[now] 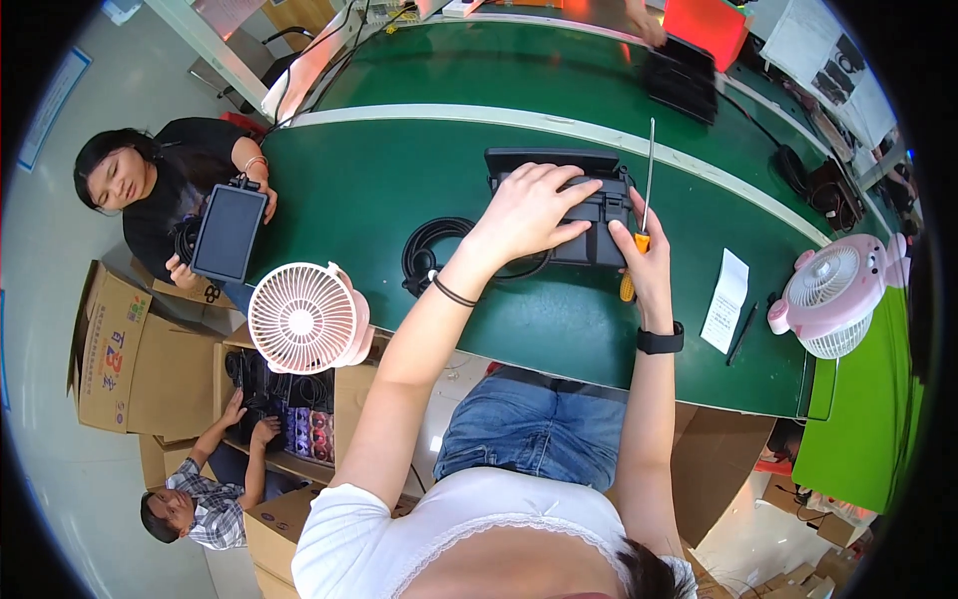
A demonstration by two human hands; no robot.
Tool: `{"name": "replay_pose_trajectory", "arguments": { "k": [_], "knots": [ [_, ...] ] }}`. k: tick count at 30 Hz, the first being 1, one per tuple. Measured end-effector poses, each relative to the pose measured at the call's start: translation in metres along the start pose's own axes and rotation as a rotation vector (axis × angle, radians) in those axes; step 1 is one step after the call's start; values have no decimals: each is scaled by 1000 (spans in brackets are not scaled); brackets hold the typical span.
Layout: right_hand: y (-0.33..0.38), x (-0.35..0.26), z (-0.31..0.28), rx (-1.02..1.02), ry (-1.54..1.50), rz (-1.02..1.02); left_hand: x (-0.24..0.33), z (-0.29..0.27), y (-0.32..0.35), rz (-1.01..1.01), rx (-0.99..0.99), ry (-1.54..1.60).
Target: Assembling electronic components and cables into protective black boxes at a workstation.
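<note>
A black, flat rectangular plastic device (574, 215) lies near the middle of the green work table (399, 190), just behind a pale strip that crosses the tabletop. The left hand (529, 210) is spread flat over the top of the device, fingers extended and pressing down on it rather than curled around it; a thin dark band circles that wrist. The right hand (644, 255) rests against the device's right edge and is closed around a screwdriver with an orange-yellow handle and a long thin metal shaft (640, 215), held upright so the shaft points away from the person; a black watch sits on that wrist. A coil of black cable (431, 250) lies touching the device's left side. To the right, well apart, lie a white paper slip (726, 299) and a dark pen (742, 332), and beyond them stands a small pink desk fan (833, 295). A second pink round fan (304, 317) is at the table's left near edge. At the far left a person in black holds a dark tablet-like panel (229, 232), and lower down another person reaches into a cardboard box (284, 399).
</note>
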State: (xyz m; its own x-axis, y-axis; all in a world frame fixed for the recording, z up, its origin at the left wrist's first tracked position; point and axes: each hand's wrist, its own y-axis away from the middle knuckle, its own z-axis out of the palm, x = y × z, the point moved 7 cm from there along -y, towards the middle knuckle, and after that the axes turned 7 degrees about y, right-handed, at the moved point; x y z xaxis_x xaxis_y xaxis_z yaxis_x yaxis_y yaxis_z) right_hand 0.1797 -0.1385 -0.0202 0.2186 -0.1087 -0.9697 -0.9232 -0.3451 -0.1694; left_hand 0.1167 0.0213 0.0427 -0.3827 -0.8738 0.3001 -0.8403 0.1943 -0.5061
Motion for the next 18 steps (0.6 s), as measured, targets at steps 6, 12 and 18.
{"name": "replay_pose_trajectory", "arguments": {
  "k": [6,12,18],
  "knots": [
    [22,-2,-14,225,292,-129,2,-7,7,-8,156,-96],
    [93,-26,-12,13,527,-151,-42,-26,19,-392,363,165],
    [119,-62,5,-134,792,-158,-68,-18,50,-522,686,388]
  ]
}}
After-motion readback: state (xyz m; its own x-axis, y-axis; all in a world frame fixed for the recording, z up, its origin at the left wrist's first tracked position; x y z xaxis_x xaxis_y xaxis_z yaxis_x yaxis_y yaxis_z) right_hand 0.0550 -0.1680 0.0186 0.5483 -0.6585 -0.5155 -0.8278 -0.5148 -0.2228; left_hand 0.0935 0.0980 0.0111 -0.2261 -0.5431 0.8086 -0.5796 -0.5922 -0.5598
